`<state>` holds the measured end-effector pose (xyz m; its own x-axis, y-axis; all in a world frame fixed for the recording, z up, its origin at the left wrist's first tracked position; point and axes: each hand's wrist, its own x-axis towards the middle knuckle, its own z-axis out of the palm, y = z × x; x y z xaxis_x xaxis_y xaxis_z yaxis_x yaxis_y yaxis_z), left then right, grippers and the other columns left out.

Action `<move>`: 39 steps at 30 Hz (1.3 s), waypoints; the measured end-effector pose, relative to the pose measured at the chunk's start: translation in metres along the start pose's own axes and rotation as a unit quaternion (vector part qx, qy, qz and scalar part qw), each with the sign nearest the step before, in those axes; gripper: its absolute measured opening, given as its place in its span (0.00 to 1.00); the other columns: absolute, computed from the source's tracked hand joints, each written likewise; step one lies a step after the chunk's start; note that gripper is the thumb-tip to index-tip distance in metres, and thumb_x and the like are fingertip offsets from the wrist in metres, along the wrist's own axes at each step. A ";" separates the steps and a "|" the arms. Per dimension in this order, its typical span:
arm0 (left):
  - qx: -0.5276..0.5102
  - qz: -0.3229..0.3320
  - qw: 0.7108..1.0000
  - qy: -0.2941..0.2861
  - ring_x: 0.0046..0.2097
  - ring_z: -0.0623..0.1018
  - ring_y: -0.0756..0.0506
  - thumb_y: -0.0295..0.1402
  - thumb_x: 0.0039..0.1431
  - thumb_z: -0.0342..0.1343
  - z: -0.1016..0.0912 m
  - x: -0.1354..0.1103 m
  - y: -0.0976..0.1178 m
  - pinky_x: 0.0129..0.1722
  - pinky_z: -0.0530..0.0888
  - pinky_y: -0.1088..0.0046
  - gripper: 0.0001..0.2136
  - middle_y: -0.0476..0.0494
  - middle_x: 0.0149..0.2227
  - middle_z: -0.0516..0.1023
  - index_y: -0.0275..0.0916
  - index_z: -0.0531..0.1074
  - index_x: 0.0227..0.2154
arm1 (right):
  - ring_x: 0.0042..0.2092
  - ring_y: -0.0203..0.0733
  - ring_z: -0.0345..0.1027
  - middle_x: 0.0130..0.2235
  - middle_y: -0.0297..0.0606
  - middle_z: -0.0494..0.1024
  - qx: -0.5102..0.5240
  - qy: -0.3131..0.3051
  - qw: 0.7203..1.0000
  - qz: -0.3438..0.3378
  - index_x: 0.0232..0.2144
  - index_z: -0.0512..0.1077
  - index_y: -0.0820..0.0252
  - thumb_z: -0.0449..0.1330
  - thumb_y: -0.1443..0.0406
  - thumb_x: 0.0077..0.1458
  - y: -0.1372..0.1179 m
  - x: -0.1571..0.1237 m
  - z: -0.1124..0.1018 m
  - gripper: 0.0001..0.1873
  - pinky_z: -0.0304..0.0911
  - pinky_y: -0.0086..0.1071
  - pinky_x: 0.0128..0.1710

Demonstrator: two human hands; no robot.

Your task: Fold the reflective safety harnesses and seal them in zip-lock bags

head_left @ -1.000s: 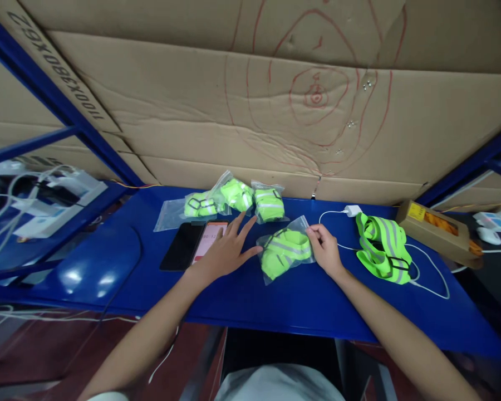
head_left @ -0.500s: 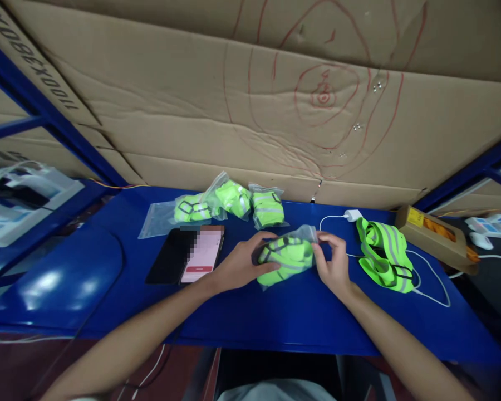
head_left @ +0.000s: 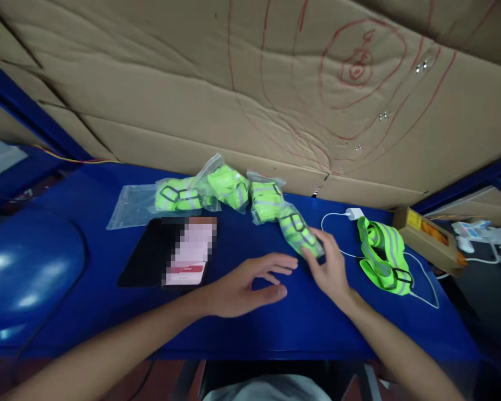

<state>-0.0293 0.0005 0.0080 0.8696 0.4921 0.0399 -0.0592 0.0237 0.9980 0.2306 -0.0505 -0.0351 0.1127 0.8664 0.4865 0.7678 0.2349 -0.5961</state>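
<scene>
Green bagged strap [head_left: 297, 229]: my right hand [head_left: 333, 273] has it by the near end, thumb on one side, fingers on the other. It is on or just over the blue surface [head_left: 254, 340]; I can't tell which.
Row bag [head_left: 266, 200]: the far tip seems to touch it, so I guess I'm adding to the end of the line.
Near end: I think the next move wants a tiny nudge to straighten it, then loose fingers.
Left hand [head_left: 242, 287]: holding nothing, fingers wide.
Lit phone [head_left: 187, 267]: past that hand.
Loose strap [head_left: 386, 256]: over to the right, no bag on it.
</scene>
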 end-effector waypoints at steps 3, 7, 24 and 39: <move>0.090 0.015 0.996 -0.025 0.56 0.78 0.41 0.41 0.67 0.60 0.003 -0.004 0.002 0.55 0.76 0.63 0.20 0.40 0.60 0.75 0.45 0.70 0.60 | 0.59 0.52 0.72 0.58 0.48 0.76 0.065 0.068 0.992 0.089 0.60 0.68 0.57 0.60 0.52 0.65 0.032 0.026 -0.011 0.25 0.65 0.50 0.62; 0.143 0.007 0.990 -0.008 0.48 0.79 0.45 0.41 0.69 0.57 0.001 -0.002 -0.004 0.50 0.76 0.66 0.14 0.44 0.55 0.78 0.45 0.74 0.53 | 0.56 0.49 0.75 0.58 0.52 0.75 0.060 0.031 0.990 0.125 0.66 0.57 0.60 0.52 0.45 0.66 0.065 0.072 -0.016 0.35 0.70 0.48 0.57; 0.206 -0.096 0.973 0.044 0.44 0.81 0.46 0.48 0.69 0.54 -0.009 0.004 0.003 0.27 0.68 0.80 0.15 0.47 0.46 0.82 0.47 0.79 0.47 | 0.60 0.64 0.70 0.61 0.57 0.73 -0.353 -0.084 0.873 0.325 0.66 0.63 0.59 0.59 0.50 0.60 0.126 0.029 -0.144 0.37 0.65 0.52 0.58; 0.173 -0.050 0.980 0.084 0.41 0.81 0.45 0.44 0.67 0.56 -0.020 0.015 -0.010 0.41 0.73 0.71 0.15 0.42 0.41 0.83 0.38 0.79 0.43 | 0.50 0.65 0.76 0.48 0.56 0.81 -0.380 0.020 0.886 0.263 0.60 0.70 0.61 0.60 0.50 0.59 0.125 0.034 -0.159 0.32 0.67 0.53 0.51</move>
<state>-0.0252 0.0254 -0.0025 0.7673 0.6401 -0.0387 0.2178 -0.2034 0.9546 0.4308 -0.0616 0.0092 0.5927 0.7473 0.3004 0.8032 -0.5758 -0.1525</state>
